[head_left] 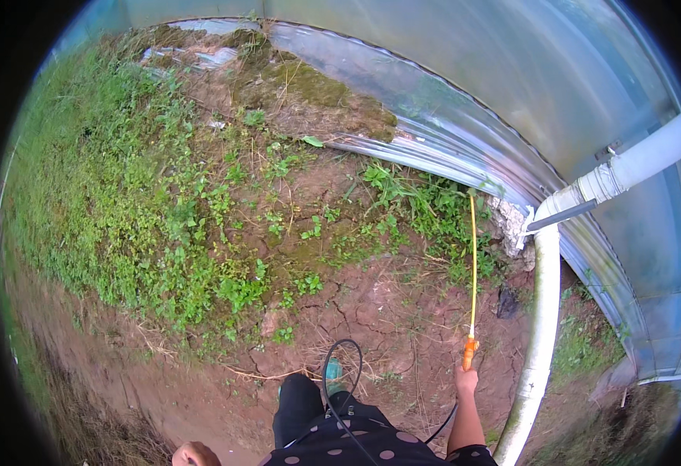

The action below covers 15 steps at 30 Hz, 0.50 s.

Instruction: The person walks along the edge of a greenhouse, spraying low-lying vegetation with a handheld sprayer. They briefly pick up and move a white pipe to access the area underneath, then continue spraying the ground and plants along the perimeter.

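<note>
My right hand (466,379) is closed round the orange handle of a spray wand (473,272). The thin yellow tube of the wand points away from me, and its tip reaches the green weeds (441,210) beside the plastic sheeting. From the handle a black hose (358,353) runs back and loops in front of my legs. At the lower left edge my left hand (195,454) is curled closed. Whatever it may hold is hidden by the fingers and the picture's rim.
A thick white pipe (540,334) bends down close by on the right, with a grey bar (562,216) at its elbow. Behind it curves a plastic greenhouse wall (496,54). Low weeds (154,225) cover the left; cracked brown soil (371,303) lies before my feet.
</note>
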Tool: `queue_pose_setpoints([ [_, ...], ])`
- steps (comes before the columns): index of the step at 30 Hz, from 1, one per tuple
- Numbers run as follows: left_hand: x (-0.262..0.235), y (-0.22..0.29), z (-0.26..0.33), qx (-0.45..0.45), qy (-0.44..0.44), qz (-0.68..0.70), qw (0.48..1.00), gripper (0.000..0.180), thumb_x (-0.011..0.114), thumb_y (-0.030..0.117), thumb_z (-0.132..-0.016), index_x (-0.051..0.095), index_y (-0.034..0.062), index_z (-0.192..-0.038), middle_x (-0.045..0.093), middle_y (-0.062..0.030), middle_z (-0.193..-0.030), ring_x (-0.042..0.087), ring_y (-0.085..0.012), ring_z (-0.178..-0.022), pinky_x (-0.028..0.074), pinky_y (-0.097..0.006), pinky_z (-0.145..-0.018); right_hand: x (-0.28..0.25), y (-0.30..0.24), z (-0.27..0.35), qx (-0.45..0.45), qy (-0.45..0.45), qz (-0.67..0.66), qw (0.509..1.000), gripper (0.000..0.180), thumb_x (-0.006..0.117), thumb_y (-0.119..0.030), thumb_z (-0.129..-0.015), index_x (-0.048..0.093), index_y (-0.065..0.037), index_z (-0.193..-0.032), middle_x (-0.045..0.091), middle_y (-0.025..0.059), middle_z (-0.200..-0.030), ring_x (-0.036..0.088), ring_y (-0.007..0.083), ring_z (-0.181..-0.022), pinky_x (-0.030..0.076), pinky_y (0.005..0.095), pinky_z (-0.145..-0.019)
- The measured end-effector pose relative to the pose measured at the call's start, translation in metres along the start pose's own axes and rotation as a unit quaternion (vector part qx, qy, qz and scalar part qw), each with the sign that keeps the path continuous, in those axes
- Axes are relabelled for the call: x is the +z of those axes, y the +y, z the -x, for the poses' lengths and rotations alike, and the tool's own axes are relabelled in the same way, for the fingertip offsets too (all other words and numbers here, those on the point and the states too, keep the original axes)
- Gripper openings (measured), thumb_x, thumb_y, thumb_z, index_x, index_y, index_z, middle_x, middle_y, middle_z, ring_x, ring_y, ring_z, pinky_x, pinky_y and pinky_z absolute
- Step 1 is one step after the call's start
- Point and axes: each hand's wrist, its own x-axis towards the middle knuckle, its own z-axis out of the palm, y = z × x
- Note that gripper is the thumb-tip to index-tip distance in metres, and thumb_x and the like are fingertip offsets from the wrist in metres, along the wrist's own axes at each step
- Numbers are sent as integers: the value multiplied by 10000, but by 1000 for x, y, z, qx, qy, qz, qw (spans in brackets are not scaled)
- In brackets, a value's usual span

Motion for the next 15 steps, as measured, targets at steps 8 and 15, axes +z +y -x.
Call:
queue_pose_setpoints([
  [8, -54, -28, -87, -160, 395, -256, 867, 177, 443, 73, -833, 463, 14, -999, 570, -105, -622, 555, -151, -490, 456, -235, -442, 20, 75, -2, 19, -36, -96, 995, 241, 556, -224, -688, 527, 15, -701, 481, 49, -489, 471, 149, -387, 377, 309, -366],
  [15, -187, -80, -93, -295, 417, -396, 763, 188, 426, 90, -835, 439, 19, -1008, 565, -101, -627, 535, -147, -460, 444, -243, -410, 15, 48, 63, -18, -97, -26, 995, 221, 566, -215, -660, 544, 5, -656, 510, 48, -506, 503, 140, -430, 402, 299, -404],
])
